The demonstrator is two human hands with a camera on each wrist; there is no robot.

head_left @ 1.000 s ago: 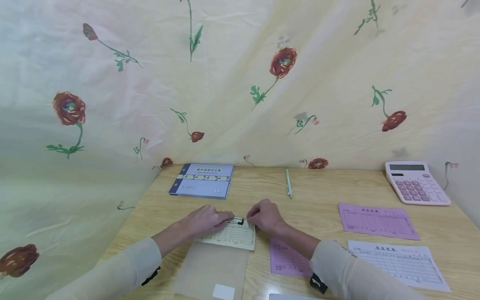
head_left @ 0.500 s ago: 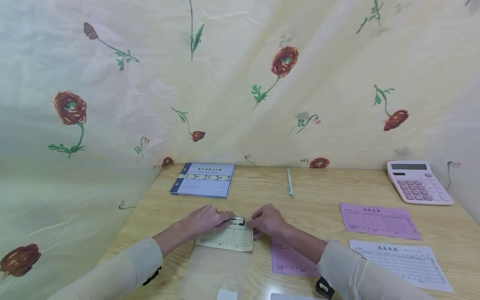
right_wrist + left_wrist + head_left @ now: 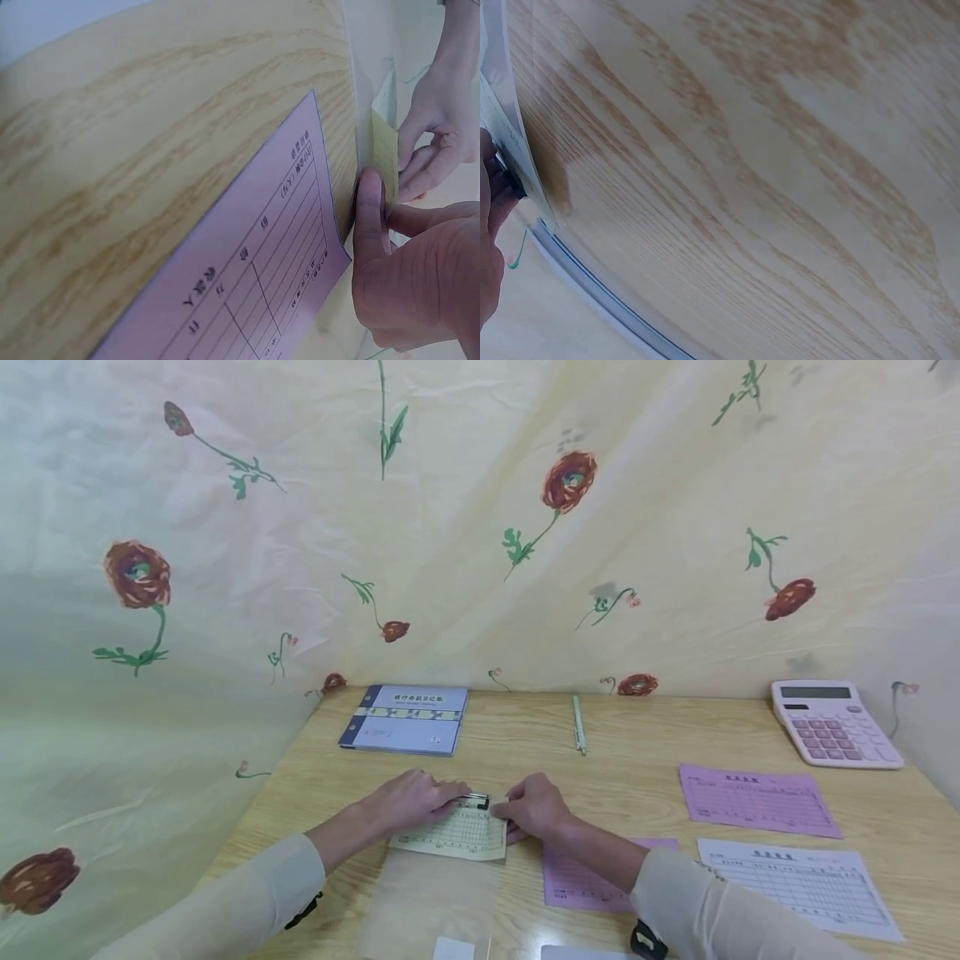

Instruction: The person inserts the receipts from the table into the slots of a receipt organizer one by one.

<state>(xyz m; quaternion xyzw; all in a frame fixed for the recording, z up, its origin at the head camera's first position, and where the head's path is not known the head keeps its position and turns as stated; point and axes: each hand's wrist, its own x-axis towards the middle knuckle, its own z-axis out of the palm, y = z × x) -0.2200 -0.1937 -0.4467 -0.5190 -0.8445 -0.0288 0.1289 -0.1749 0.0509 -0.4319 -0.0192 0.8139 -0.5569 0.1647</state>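
Note:
At the middle front of the head view, a pale yellow printed form [image 3: 457, 837] lies over the top of a translucent folder [image 3: 431, 893] with a white label. My left hand [image 3: 408, 797] grips a binder clip [image 3: 477, 800], black with a silver wire handle, at the form's top edge. My right hand [image 3: 538, 807] pinches the form's right edge between thumb and fingers. In the right wrist view the yellow form [image 3: 385, 156] stands between both hands. The left wrist view catches only part of my left hand [image 3: 489, 259], with the dark clip under its fingers.
A pink slip [image 3: 581, 887] lies partly under my right forearm. Further right are another pink slip [image 3: 757, 802], a white form [image 3: 798, 887] and a pink calculator [image 3: 834, 725]. A blue ledger [image 3: 405, 720] and a pen [image 3: 578, 725] lie at the back, before a flowered curtain.
My right hand has slid slightly toward me along the form's right edge. The form's lower right corner has shifted a little left. My left hand keeps its place at the clip.

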